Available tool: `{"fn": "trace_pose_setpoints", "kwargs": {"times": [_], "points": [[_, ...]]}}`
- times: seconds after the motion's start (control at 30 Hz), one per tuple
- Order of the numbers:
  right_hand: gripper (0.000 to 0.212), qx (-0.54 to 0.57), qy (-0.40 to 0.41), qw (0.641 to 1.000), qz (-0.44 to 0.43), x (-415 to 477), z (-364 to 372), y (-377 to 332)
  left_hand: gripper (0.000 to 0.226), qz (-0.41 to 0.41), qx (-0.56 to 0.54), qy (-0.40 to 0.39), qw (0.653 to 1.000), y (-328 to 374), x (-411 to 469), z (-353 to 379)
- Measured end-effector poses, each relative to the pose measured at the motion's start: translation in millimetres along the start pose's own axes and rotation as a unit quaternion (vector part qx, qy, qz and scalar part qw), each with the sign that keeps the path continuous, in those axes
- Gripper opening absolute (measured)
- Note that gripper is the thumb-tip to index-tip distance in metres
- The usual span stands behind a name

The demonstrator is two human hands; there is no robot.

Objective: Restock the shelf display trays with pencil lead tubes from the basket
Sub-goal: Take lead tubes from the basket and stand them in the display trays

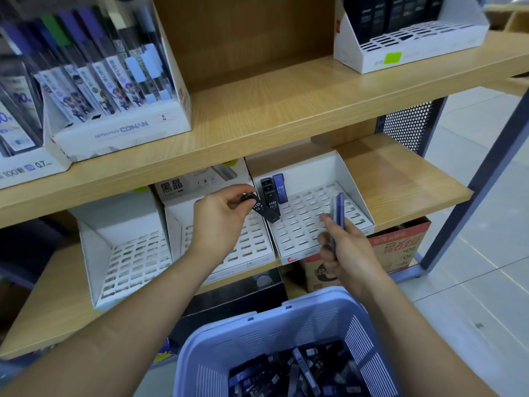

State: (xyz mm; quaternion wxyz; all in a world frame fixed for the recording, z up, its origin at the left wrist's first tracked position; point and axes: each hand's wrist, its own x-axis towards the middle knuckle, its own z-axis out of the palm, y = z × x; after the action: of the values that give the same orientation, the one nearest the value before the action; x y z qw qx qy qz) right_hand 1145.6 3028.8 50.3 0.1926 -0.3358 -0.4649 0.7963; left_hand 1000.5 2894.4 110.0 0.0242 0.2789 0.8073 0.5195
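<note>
At back-left corner of right-hand tray, left hand pinches black tube, slanting down-right, beside two standing tubes, right hand grips purple tubes pointing up over tray's front edge, basket of tubes below.

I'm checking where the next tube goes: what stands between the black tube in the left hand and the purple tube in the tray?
Head view: another black tube, slotted upright in the tray, stands between the held tube and the purple tube.
</note>
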Motion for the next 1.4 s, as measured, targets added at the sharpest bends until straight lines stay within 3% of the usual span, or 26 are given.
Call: {"fn": "trace_pose_setpoints", "kwargs": {"times": [0.2,0.4,0.57,0.7,0.83,1.2,1.3,1.4], "points": [[0.018,-0.031,-0.005,0.999,-0.028,-0.1,3.5,3.9,0.021,0.077,0.084,-0.017,0.993,-9.2,-2.8,18.9],[0.020,-0.042,-0.008,0.998,-0.041,2.0,3.3,7.1,0.025,0.096,0.118,-0.048,0.987,-10.3,4.4,21.9],[0.025,-0.052,-0.002,0.997,-0.058,3.6,2.9,10.0,0.012,0.093,0.120,-0.022,0.988,-11.8,11.7,25.3],[0.027,-0.055,0.001,0.997,-0.061,3.0,3.4,10.2,0.014,0.147,0.141,0.000,0.979,-12.3,20.1,23.6],[0.030,-0.065,0.001,0.996,-0.062,4.0,2.4,11.4,0.016,0.178,0.161,-0.027,0.970,-15.2,20.8,27.1],[0.030,0.011,-0.040,0.999,-0.010,1.4,2.6,6.9,0.026,0.175,0.209,-0.030,0.962,-3.8,14.4,27.7],[0.034,0.024,-0.099,0.995,0.003,-2.9,4.3,-0.5,0.037,0.055,0.058,-0.151,0.985,22.6,5.0,24.1],[0.038,0.042,-0.183,0.982,0.028,-6.8,5.2,-8.1,0.042,-0.023,-0.067,-0.294,0.953,39.2,-2.7,20.0]]}}
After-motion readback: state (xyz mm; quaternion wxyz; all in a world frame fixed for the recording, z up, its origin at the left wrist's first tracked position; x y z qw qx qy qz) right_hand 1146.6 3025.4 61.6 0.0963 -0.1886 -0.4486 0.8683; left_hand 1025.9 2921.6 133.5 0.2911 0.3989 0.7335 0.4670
